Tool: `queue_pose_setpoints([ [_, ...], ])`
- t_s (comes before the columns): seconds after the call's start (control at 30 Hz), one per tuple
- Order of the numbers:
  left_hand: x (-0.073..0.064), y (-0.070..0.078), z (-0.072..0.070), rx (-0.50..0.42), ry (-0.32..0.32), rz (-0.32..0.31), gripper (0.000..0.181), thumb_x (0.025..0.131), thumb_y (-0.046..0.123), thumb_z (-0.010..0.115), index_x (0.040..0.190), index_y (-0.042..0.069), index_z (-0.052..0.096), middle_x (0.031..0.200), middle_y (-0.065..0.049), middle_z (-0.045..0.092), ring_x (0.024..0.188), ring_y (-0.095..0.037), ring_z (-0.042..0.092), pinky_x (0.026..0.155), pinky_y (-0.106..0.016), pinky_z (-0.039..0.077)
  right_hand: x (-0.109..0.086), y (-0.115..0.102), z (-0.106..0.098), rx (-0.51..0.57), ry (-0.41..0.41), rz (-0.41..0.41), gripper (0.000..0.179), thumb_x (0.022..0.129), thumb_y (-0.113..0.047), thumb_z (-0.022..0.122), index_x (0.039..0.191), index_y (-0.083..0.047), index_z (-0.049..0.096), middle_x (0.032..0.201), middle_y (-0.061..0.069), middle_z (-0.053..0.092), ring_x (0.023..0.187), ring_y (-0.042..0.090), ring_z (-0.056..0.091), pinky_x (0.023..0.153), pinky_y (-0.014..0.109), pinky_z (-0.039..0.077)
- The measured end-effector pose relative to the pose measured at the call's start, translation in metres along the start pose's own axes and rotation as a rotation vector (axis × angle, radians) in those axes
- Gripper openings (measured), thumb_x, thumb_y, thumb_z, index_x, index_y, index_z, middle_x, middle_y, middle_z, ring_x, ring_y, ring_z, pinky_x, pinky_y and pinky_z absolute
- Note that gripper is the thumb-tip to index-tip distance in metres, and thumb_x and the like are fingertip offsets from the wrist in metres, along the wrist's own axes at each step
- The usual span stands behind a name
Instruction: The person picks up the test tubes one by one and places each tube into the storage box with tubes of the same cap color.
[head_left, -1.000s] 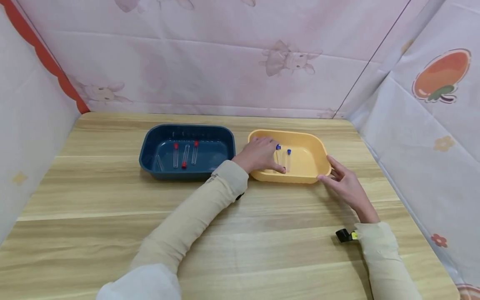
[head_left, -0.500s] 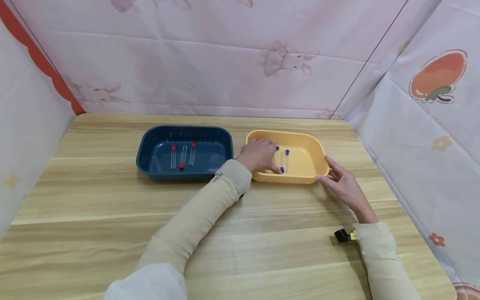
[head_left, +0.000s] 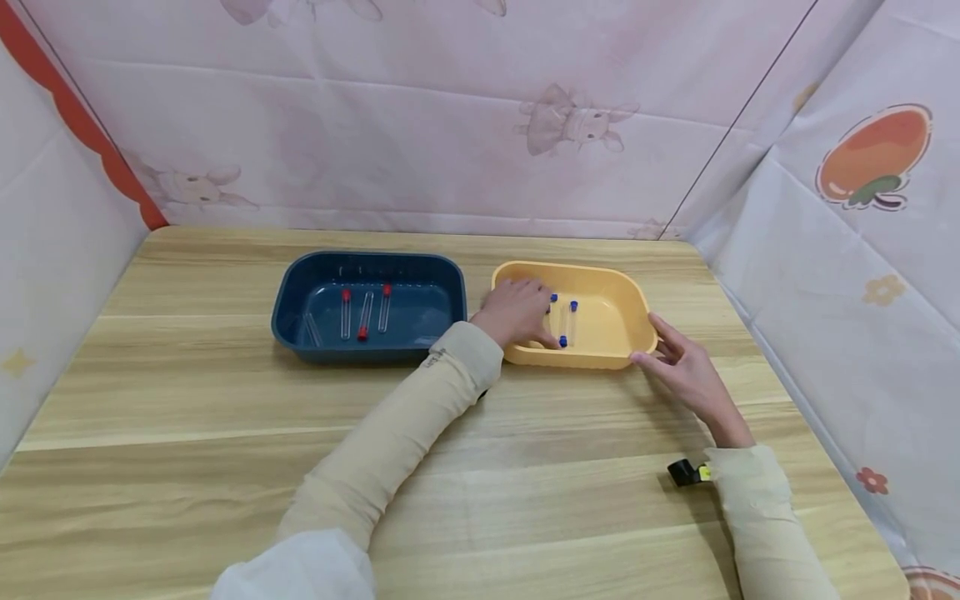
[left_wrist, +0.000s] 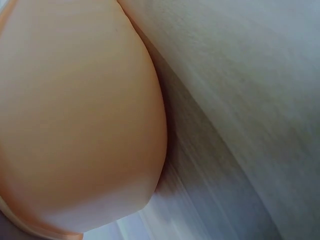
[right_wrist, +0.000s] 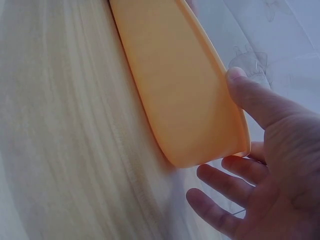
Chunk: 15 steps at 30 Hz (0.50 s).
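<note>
A yellow plastic basin point(head_left: 607, 325) holds several clear tubes with blue caps point(head_left: 573, 307). My left hand point(head_left: 513, 312) reaches over its left end, with the thumb near a blue cap lying toward the front wall. The other fingertips are hidden, so whether they hold a tube cannot be told. At the opposite end my right hand point(head_left: 692, 371) holds the basin's front right corner. In the right wrist view its thumb point(right_wrist: 252, 97) rests on the rim, and the fingers lie along the short end. Only the basin's outer wall point(left_wrist: 85, 110) and the table show in the left wrist view.
To the left stands a dark blue basin point(head_left: 370, 353) with several clear tubes, some with red caps point(head_left: 346, 295). The left forearm passes close to its front right corner. Both basins rest on a wooden table point(head_left: 187, 400) with fabric walls point(head_left: 420, 150) behind and beside it.
The view has shifted slightly. Left fingers have moved a little among the blue-capped tubes, and another blue cap now shows beside them. The right hand keeps its place on the yellow basin.
</note>
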<state>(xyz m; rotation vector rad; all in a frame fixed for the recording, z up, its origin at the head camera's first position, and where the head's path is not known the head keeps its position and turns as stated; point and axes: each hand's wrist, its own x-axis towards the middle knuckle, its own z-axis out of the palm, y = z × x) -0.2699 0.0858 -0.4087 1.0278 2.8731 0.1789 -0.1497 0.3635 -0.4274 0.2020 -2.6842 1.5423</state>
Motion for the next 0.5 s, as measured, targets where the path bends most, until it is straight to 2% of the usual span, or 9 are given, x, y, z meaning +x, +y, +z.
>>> queue_pose_setpoints([
  [0.17,0.0008,0.0,0.0016,0.007,-0.007,0.0,0.073,0.08,0.074,0.073,0.123,0.015,0.066,0.127,-0.002,0.061,0.117,-0.02,0.054,0.102,-0.039,0.043,0.0,0.0004,-0.0003,0.003,-0.005,0.0,0.08,0.098,-0.006,0.072,0.161,0.001,0.024,0.164,0.026,0.026,0.134,0.049,0.048,0.091,0.011,0.05],
  [0.3,0.001,-0.0004,0.0025,-0.004,0.002,-0.001,0.072,0.079,0.075,0.073,0.119,0.015,0.067,0.119,-0.001,0.062,0.109,-0.019,0.055,0.097,-0.038,0.045,-0.0002,0.0009,-0.0002,0.006,-0.008,0.003,0.08,0.098,-0.007,0.071,0.162,0.001,0.023,0.164,0.025,0.026,0.134,0.048,0.048,0.091,0.012,0.05],
  [0.43,0.0005,-0.0017,0.0009,-0.065,0.021,0.009,0.079,0.08,0.073,0.074,0.131,0.013,0.063,0.121,0.0,0.061,0.11,-0.018,0.055,0.098,-0.037,0.045,-0.0002,0.0002,-0.0005,0.005,-0.009,0.002,0.08,0.098,-0.007,0.071,0.162,0.001,0.023,0.164,0.026,0.027,0.134,0.049,0.048,0.091,0.012,0.05],
  [0.5,0.0001,-0.0029,-0.0006,-0.108,0.029,0.017,0.081,0.084,0.07,0.072,0.139,0.012,0.06,0.127,-0.001,0.061,0.116,-0.019,0.056,0.103,-0.037,0.045,-0.0002,-0.0004,-0.0007,0.003,-0.01,0.003,0.08,0.098,-0.007,0.071,0.162,0.0,0.023,0.164,0.026,0.027,0.133,0.049,0.048,0.091,0.012,0.05],
])
